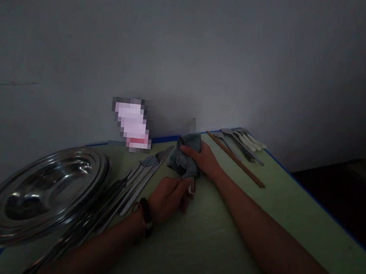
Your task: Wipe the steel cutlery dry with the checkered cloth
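— Listing from the piece in hand outward, clock centred on the cloth (184, 161), wall (243, 65) at 12: first entry?
— One item of flatware, probably a table knife (192, 186), held over the far part of the table (293, 205). Pale tip at 12, lower end at 5, middle hidden in the grey-blue cloth. Whether the tip touches the wall: cannot tell.
— Handling?
— Judged light, stiff, hardly fragile. Smooth, so apt to slip, more so if damp; dampness not discernible. Best hold: lower end for control, cloth kept between skin and upper part. Cloth: soft, limp, coarse-textured, likely grippy.
— Fingers?
— Left hand (165, 196), at 7: fingers curled about the lower end. Right hand (208, 159), at 3: fingers clasping the cloth around the middle.
— Neighbours?
— Chopsticks (235, 160), one pair, at 3. Spoons (241, 145), grouped, between 2 and 3. Knives and forks (133, 199), in a row, at 8. Phone-like device (134, 123), pixelated, at 10.
— Outermost?
— Oval metal dishes (44, 198), shiny, stacked, between 8 and 9.
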A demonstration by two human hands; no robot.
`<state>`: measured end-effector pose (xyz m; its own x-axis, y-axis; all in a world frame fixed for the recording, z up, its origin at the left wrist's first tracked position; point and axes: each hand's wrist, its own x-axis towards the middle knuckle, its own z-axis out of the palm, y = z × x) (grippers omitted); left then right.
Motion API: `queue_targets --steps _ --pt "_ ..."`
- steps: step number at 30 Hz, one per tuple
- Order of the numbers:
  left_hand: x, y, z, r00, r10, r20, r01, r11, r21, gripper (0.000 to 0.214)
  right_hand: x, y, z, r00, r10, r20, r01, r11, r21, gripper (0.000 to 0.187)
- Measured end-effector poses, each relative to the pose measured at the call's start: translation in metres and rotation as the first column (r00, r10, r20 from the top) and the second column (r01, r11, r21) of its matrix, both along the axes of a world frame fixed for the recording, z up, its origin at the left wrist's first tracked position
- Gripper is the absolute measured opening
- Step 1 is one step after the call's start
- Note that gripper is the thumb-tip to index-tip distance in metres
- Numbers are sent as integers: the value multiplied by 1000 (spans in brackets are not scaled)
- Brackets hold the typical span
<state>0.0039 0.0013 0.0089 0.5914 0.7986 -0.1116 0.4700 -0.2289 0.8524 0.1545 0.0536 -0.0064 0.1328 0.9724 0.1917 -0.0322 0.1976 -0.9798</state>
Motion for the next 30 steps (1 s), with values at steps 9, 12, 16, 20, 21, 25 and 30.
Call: queue_targets --steps 9,12,16,20,21,25,30 --pt "0 0 1 996 -2 88 3 1000 -10 33 2 6 -5 918 -21 -396 -19 995 -96 34" --pt "-1 0 3 997 -43 57 41 999 36 37 1 4 -2 912 1 -410 -39 996 -85 31" --pt "-2 -1 3 996 -88 -14 89 990 110 35 1 4 -2 897 2 -442 -53 993 -103 30" --pt "-2 0 1 996 -88 -14 89 990 106 38 2 4 -4 900 38 -433 -84 992 -89 30" --pt "-1 0 0 996 -88 -1 88 991 103 39 3 4 -4 900 44 -434 -90 992 -85 31" --pt "-1 -1 0 994 -95 55 89 990 107 36 6 3 -2 871 52 -489 -123 986 -114 35" --pt "-1 -2 3 995 -102 11 99 984 148 31 9 4 0 823 37 -567 -163 971 -173 36"
